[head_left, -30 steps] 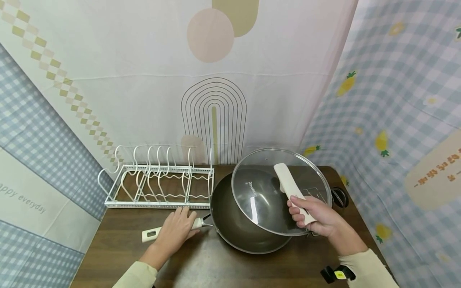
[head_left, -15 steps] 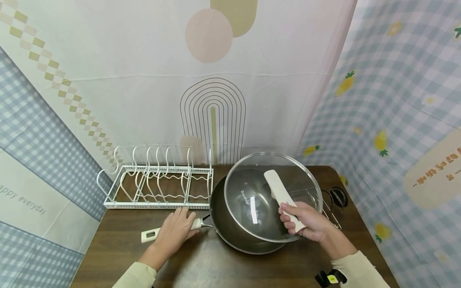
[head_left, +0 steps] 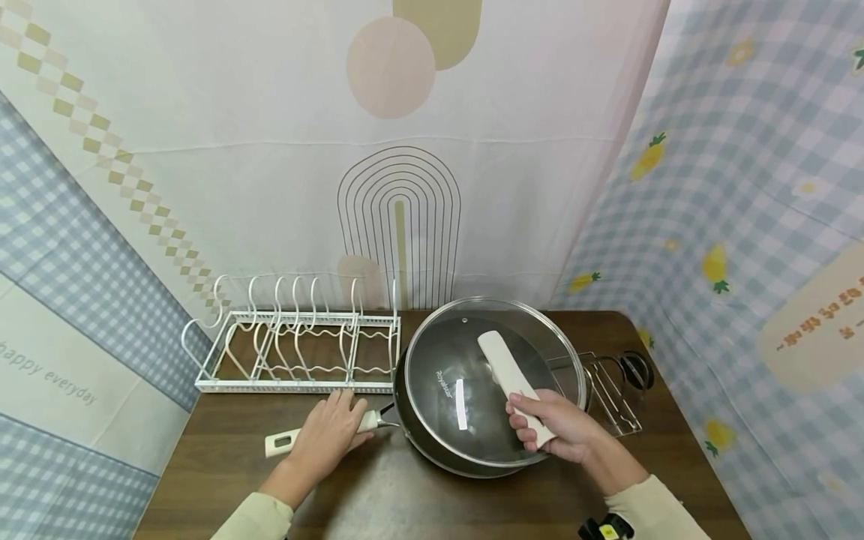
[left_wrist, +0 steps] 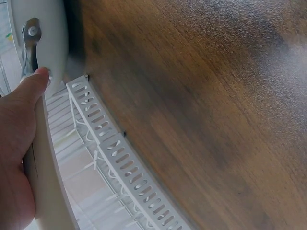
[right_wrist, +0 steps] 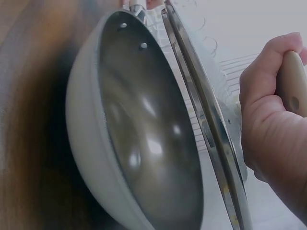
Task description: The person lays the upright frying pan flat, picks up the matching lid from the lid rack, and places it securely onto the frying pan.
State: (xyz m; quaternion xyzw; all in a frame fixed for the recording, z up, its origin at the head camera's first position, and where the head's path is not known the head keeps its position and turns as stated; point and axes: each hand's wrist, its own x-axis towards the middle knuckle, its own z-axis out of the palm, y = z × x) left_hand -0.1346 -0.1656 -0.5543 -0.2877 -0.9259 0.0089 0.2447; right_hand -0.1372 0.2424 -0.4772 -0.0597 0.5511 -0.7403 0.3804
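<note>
My left hand (head_left: 328,435) grips the cream handle (head_left: 282,442) of a deep, dark-lined frying pan (head_left: 420,441) standing on the wooden table. In the left wrist view the thumb (left_wrist: 33,86) lies along that handle close to its metal bracket (left_wrist: 31,43). A clear glass lid (head_left: 439,352) with a metal rim is above the pan, and my right hand (head_left: 553,427) holds it by its long cream handle (head_left: 499,356). From the right wrist, a gap shows between the lid's rim (right_wrist: 206,110) and the pan's dark inside (right_wrist: 144,120).
A white wire rack (head_left: 297,385) with upright dividers stands left of the pan, near the back cloth. To the right lie a small metal wire stand (head_left: 617,405) and a round black object (head_left: 637,370). Checked cloth hangs on both sides.
My right hand has brought the lid left and toward me, so it now covers most of the pan in the head view. The left hand and pan have stayed put.
</note>
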